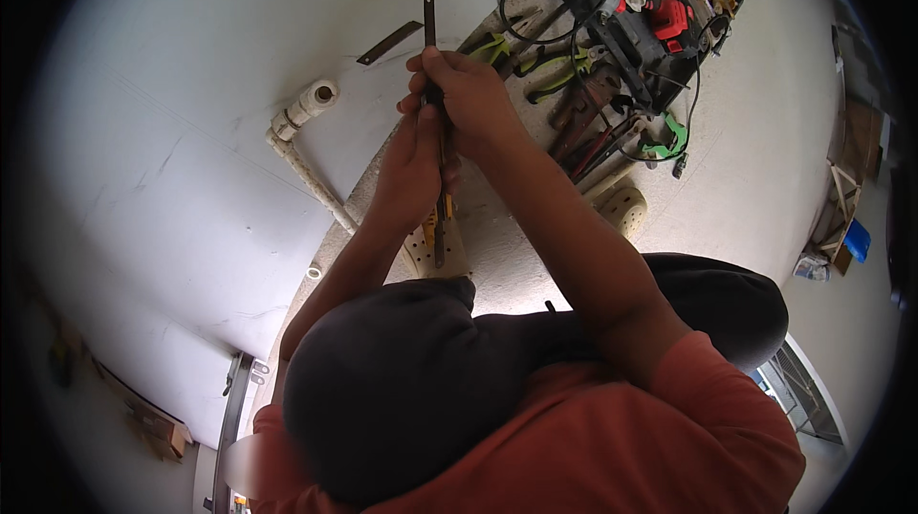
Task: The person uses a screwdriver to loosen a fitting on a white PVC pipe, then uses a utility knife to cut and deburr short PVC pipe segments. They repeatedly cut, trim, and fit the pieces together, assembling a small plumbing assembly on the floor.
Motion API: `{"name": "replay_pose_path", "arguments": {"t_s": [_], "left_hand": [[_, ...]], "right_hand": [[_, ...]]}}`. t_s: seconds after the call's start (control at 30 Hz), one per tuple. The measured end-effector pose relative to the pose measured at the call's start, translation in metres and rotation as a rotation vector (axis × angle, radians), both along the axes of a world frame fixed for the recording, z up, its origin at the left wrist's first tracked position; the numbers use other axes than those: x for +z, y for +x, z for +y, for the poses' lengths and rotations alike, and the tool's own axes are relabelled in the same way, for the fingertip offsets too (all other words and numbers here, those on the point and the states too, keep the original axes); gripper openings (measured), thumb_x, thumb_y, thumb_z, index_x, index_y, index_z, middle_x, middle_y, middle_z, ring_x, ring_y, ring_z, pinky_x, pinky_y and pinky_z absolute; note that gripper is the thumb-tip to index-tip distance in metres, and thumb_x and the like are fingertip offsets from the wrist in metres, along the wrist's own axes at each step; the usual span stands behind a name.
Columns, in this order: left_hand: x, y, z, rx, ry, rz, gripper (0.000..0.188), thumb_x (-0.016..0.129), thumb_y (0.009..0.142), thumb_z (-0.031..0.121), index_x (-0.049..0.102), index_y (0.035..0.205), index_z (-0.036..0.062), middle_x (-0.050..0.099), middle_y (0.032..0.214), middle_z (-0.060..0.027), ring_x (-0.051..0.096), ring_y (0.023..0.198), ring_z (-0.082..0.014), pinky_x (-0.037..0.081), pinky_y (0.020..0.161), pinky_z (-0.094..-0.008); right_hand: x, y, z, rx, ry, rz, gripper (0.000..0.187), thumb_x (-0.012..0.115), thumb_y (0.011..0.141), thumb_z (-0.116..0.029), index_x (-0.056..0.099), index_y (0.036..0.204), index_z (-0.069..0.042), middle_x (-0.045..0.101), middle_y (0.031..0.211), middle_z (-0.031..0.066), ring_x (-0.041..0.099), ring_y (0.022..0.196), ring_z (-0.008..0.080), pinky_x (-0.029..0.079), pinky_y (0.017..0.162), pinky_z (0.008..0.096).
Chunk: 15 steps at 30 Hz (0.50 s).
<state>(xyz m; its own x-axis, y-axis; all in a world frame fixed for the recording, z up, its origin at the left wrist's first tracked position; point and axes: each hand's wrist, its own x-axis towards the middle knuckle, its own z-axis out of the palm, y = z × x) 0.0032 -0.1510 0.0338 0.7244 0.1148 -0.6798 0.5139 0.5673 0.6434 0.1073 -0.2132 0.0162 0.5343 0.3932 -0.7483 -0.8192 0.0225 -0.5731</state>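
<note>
My right hand is closed around a narrow dark metal strip with a hole at its top end, like a hacksaw blade. Just below it, my left hand also grips along the strip, its fingers close against my right hand. A grey rounded end shows under the hands, next to a yellow and black part; whether these belong to the strip is hidden. Beyond my hands, a shorter dark flat strip lies aslant against the white surface.
To the left, a whitish pipe with an elbow runs by the white surface. Green-handled pliers, wrenches and a green clamp-like tool lie right of my hands. Behind them stands a crowded black toolbox with a looped black cable.
</note>
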Motion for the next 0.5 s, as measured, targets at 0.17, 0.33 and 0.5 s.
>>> {"name": "replay_pose_path", "arguments": {"t_s": [0.17,0.33,0.5], "left_hand": [[-0.006,-0.004,-0.005,-0.147,0.039,-0.013,0.038,0.033,0.113,0.04,0.05,0.109,0.0067,0.055,0.08,-0.0025,0.053,0.057,-0.0107,0.046,0.053,-0.0278],[-0.011,0.0,-0.007,-0.135,0.044,-0.02,0.041,0.034,0.113,0.041,0.049,0.102,0.0042,0.057,0.073,-0.0054,0.058,0.053,-0.0141,0.048,0.051,-0.0296],[-0.017,-0.003,-0.005,-0.107,0.044,-0.04,0.04,0.036,0.112,0.041,0.052,0.103,0.0057,0.056,0.075,-0.0041,0.057,0.054,-0.0133,0.049,0.051,-0.0288]], "right_hand": [[-0.005,0.016,-0.009,-0.008,0.062,-0.078,0.035,0.053,0.108,-0.032,0.063,0.111,0.002,0.065,0.088,0.0082,0.068,0.072,0.0201,0.059,0.067,0.0346],[-0.01,0.023,-0.012,0.04,0.098,-0.043,0.035,0.057,0.107,-0.034,0.064,0.115,0.0,0.064,0.09,0.0033,0.064,0.074,0.0154,0.058,0.072,0.0328],[-0.017,0.021,-0.006,0.083,0.091,-0.069,0.035,0.055,0.108,-0.032,0.063,0.116,0.001,0.065,0.091,0.0049,0.063,0.073,0.015,0.058,0.072,0.032]]}}
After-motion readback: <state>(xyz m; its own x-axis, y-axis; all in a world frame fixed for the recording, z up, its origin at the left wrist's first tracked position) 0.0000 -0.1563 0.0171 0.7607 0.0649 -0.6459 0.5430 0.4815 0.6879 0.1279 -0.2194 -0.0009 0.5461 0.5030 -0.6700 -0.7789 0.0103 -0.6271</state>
